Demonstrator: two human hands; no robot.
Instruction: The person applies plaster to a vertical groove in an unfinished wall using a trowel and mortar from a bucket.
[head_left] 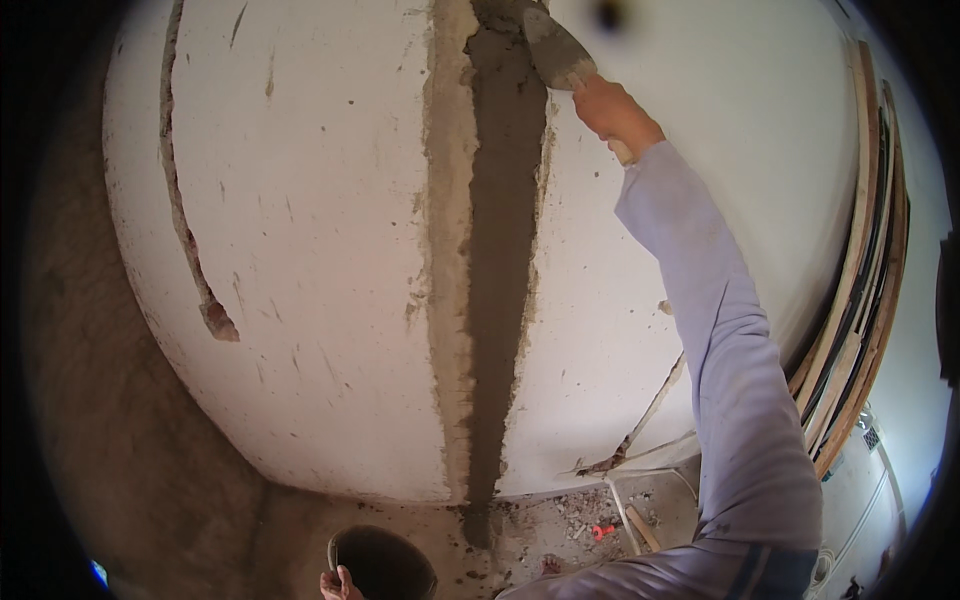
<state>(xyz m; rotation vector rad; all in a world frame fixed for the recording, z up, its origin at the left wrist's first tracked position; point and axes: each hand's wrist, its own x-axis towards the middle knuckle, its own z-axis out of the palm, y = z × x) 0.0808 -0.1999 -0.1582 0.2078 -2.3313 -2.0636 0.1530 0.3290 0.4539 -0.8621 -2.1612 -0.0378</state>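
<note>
My right hand [617,110] is raised high and closed round the wooden handle of a trowel [557,50]. Its broad grey blade lies near the top of a vertical strip of dark wet mortar [504,190] on the white wall [330,230]. A paler, dry-looking strip [449,200] runs along the mortar's left side. Low in the view, my left hand [342,584] is closed on the rim of a dark bucket [385,565]. What lies inside the bucket is too dark to make out.
Long wooden boards [850,270] lean at the right. A rough groove [180,200] is cut into the wall at left. Rubble [575,515], a small red object [602,532], a wood strip [642,528] and a pale pipe [622,510] lie by the wall's foot.
</note>
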